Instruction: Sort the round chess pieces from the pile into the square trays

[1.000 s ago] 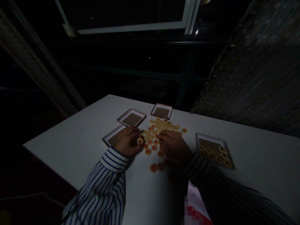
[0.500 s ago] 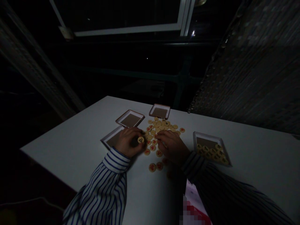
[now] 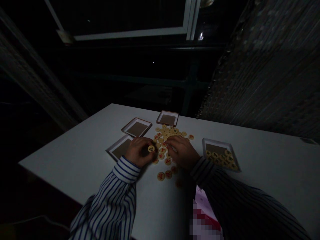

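Note:
Between the thumb and fingers of my left hand (image 3: 135, 151) is a round wooden Chinese chess piece (image 3: 151, 148), its black character facing me. More pieces behind it in the grip cannot be made out. My right hand (image 3: 184, 150) reaches over the right side of a loose pile of chess pieces (image 3: 167, 133), fingers bent and fingertips together among them. Whatever those fingertips pinch is hidden. Several red-marked pieces lie below the hands, one of them a red-marked piece (image 3: 161, 176) nearer to me.
A shallow box (image 3: 220, 142) at the right holds several black-marked pieces. Three more shallow trays stand around the pile: a back tray (image 3: 168, 124), a left tray (image 3: 137, 129) and a nearer tray (image 3: 117, 150) partly behind my left hand. All rest on a white table (image 3: 75, 146). The room is dark.
The view has shifted slightly, so the table and trays sit a little further left. Both hands keep nearly the same pose, my left hand still gripping the black-marked piece.

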